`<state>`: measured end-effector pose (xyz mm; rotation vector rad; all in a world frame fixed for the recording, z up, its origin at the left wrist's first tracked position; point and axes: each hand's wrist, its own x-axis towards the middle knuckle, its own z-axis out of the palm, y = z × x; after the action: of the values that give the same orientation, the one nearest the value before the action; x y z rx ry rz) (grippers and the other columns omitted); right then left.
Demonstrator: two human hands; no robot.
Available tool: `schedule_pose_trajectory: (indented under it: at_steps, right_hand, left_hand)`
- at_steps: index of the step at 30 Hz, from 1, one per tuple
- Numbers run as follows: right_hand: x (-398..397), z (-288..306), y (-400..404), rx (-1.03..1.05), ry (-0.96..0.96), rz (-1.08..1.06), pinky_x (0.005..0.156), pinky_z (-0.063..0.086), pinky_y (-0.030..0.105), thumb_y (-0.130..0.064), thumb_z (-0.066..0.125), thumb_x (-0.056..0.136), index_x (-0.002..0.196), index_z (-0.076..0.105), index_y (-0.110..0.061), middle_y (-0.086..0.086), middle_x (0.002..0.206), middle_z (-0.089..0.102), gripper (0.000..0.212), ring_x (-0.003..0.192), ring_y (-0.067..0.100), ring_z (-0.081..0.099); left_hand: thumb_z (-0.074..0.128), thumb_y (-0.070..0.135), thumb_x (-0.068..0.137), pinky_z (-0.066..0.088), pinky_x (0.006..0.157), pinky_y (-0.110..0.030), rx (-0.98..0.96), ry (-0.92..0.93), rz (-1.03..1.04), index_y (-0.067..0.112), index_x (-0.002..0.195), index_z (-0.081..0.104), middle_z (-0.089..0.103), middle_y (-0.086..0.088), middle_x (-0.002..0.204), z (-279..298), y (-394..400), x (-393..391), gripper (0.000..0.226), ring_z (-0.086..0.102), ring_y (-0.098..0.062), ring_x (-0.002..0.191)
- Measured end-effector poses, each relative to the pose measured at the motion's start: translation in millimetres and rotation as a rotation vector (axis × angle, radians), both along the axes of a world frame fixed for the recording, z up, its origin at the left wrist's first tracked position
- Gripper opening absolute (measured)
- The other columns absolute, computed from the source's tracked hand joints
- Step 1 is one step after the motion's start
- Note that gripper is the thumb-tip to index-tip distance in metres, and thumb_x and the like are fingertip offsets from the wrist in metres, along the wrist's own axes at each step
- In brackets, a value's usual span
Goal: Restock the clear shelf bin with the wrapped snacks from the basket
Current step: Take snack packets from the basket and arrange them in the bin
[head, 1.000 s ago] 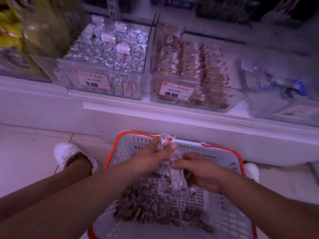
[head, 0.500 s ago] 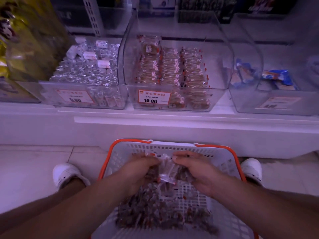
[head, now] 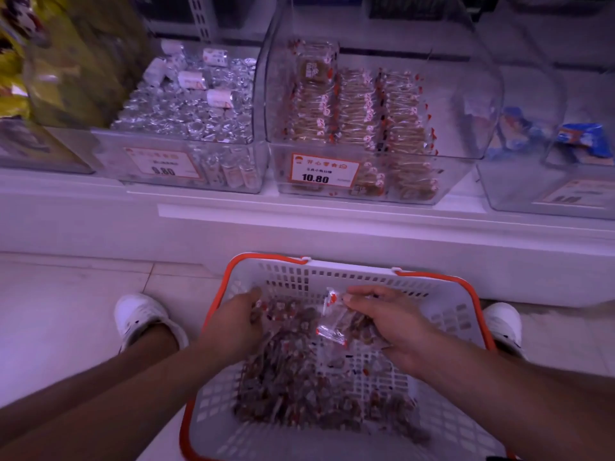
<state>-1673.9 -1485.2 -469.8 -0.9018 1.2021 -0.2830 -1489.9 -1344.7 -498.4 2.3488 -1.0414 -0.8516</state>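
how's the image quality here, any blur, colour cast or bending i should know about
Head view: a dim purple cast covers everything. The 10.80 price tag on the clear shelf bin reads sharp, while the yellow bags at far left smear with blur. The shelf edge bows from wide-angle distortion. The wrapped snacks in the basket look soft, and both forearms blur near the frame's bottom.

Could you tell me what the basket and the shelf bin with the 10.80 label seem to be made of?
Basket: apparently moulded plastic, matte white, with slotted walls and an orange rim. Shelf bin: clear, glossy rigid plastic, probably acrylic; the stacked snacks show through its walls.
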Motion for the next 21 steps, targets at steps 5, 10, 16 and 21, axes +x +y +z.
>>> schedule_pose_trajectory:
  at_steps: [5,10,16,21]
  right_hand:
    - [8.5,8.7,3.2,-0.023,-0.119,-0.013,0.044,0.05,0.025,-0.01,0.077,0.082,0.098,0.074,-0.011,0.015,0.084,0.074,0.017,0.054,0.016,0.067]
    - [24.3,30.6,-5.4,0.002,-0.295,-0.092,0.059,0.058,0.029,-0.007,0.071,0.084,0.106,0.071,-0.004,0.016,0.094,0.076,0.022,0.074,0.02,0.071]
    - [29.3,41.2,-1.7,-0.18,-0.151,-0.106,0.082,0.057,0.05,-0.012,0.076,0.083,0.104,0.071,-0.008,0.018,0.094,0.076,0.022,0.085,0.035,0.072]
    - [26.7,47.2,11.1,-0.37,-0.134,-0.056,0.057,0.055,0.033,-0.019,0.078,0.081,0.106,0.068,-0.015,0.017,0.079,0.075,0.028,0.063,0.025,0.069]
  left_hand:
    - [0.061,0.002,0.092,0.051,0.057,-0.031,-0.178,0.758,0.461,0.01,0.087,0.066,0.065,-0.007,0.068,28.3,-17.3,-8.9,0.011,0.059,-0.016,0.054]
    - [0.051,0.003,0.093,0.039,0.044,-0.023,-0.299,0.982,0.592,0.009,0.083,0.06,0.058,-0.01,0.058,64.9,-37.4,-27.4,0.015,0.051,-0.018,0.04]
    - [0.054,0.05,0.094,0.051,0.058,-0.031,-0.271,1.198,0.516,0.012,0.085,0.075,0.07,-0.015,0.079,84.2,-43.4,-31.2,0.044,0.063,-0.025,0.056]
    - [0.083,0.041,0.076,0.051,0.069,-0.038,-0.315,1.106,0.317,0.019,0.123,0.066,0.071,-0.016,0.118,84.0,-39.1,-41.5,0.054,0.069,-0.034,0.095]
